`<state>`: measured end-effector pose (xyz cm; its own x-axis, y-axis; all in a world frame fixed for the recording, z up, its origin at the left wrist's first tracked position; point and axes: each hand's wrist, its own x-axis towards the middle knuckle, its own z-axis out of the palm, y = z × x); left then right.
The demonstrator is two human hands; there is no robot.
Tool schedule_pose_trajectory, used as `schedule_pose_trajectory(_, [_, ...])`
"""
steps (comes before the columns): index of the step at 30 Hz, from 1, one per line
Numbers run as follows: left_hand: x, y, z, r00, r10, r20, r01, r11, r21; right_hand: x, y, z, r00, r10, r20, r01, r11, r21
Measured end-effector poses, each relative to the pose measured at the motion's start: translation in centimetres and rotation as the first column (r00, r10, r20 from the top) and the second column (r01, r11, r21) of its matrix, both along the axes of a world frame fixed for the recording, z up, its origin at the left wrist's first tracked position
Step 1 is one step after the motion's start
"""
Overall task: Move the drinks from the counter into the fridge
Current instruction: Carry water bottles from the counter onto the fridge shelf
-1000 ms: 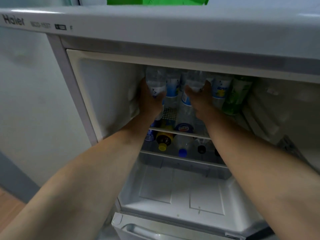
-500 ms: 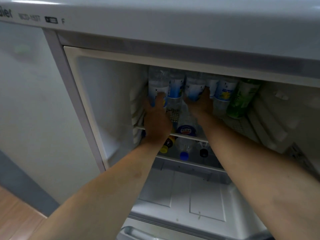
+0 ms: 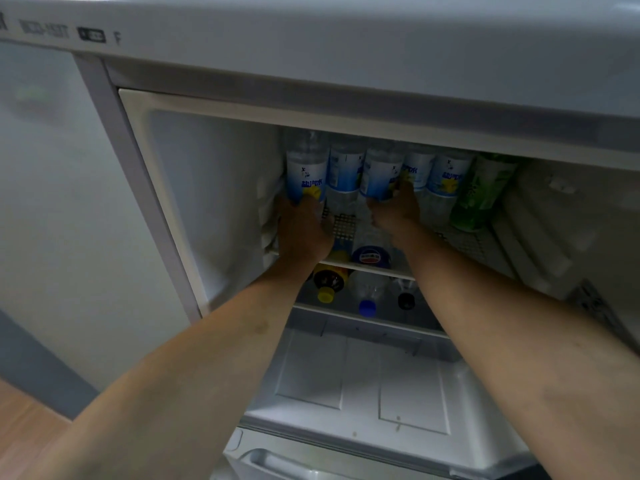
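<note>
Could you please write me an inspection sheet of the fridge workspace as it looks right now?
Surface: wire top shelf inside the open fridge; a second shelf below it, white drawer cover at the bottom.
Job's things: row of upright water bottles on the top shelf; left bottle and third bottle are in hand.
Clutter: green bottle at the row's right end; bottles lying on the lower shelf with yellow cap, blue cap and black cap facing out.
Grippers: left hand grips the left bottle's base; right hand grips the third bottle's base.
Cables: nothing seen.
Surroundings: wood floor at lower left.
</note>
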<state>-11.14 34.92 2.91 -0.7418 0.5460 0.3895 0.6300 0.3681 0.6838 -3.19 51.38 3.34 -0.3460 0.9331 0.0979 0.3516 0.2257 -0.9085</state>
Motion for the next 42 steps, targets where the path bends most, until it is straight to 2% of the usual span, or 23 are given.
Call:
schedule_pose_trajectory(5, [0.5, -1.3, -0.5, 0.999, -0.04, 0.024, 0.038, 0.996, 0.085, 0.1, -0.3, -0.8, 0.995, -0.043, -0.095, 0.044, 0.999, 0.009])
schedule_pose_trajectory(10, [2.1, -3.6, -1.7, 0.981, -0.174, -0.087, 0.191, 0.95, 0.248, 0.8, -2.1, -1.8, 0.971, -0.134, -0.199, 0.17, 0.969, 0.18])
schedule_pose_trajectory(15, [3.6, -4.9, -4.8, 0.949, -0.311, 0.053, 0.276, 0.9, 0.338, 3.2, -5.3, -2.6, 0.96, -0.128, -0.248, 0.199, 0.938, 0.283])
schedule_pose_trajectory(18, [4.8, -6.1, -5.8, 0.946, -0.319, 0.062, 0.276, 0.889, 0.367, 5.3, -8.0, -2.9, 0.956, -0.149, -0.254, 0.222, 0.932, 0.286])
schedule_pose_trajectory(22, [6.7, -7.8, -6.1, 0.939, -0.333, -0.09, 0.338, 0.834, 0.437, 8.6, -12.2, -3.0, 0.951, -0.129, -0.28, 0.203, 0.945, 0.254])
schedule_pose_trajectory(25, [9.0, -9.0, -6.6, 0.931, -0.361, -0.052, 0.34, 0.809, 0.478, 12.1, -15.5, -3.8, 0.943, -0.122, -0.309, 0.185, 0.965, 0.185])
schedule_pose_trajectory(28, [13.0, -10.9, -8.4, 0.876, -0.483, -0.01, 0.423, 0.758, 0.497, 17.1, -19.1, -6.1, 0.934, -0.168, -0.316, 0.213, 0.971, 0.113])
schedule_pose_trajectory(32, [19.7, -14.3, -12.8, 0.815, -0.576, 0.068, 0.519, 0.776, 0.357, 25.6, -25.4, -11.2, 0.918, -0.31, -0.249, 0.315, 0.949, -0.02])
schedule_pose_trajectory(35, [24.9, -17.4, -15.8, 0.721, -0.677, 0.145, 0.616, 0.723, 0.313, 33.2, -31.3, -15.3, 0.852, -0.482, -0.204, 0.476, 0.876, -0.078])
schedule_pose_trajectory(39, [31.2, -22.0, -20.2, 0.578, -0.789, 0.208, 0.778, 0.61, 0.151, 43.2, -40.9, -20.6, 0.686, -0.724, -0.067, 0.69, 0.678, -0.254])
schedule_pose_trajectory(42, [35.2, -24.9, -23.9, 0.453, -0.808, 0.378, 0.885, 0.459, -0.079, 49.7, -48.3, -23.9, 0.535, -0.844, 0.044, 0.792, 0.482, -0.375])
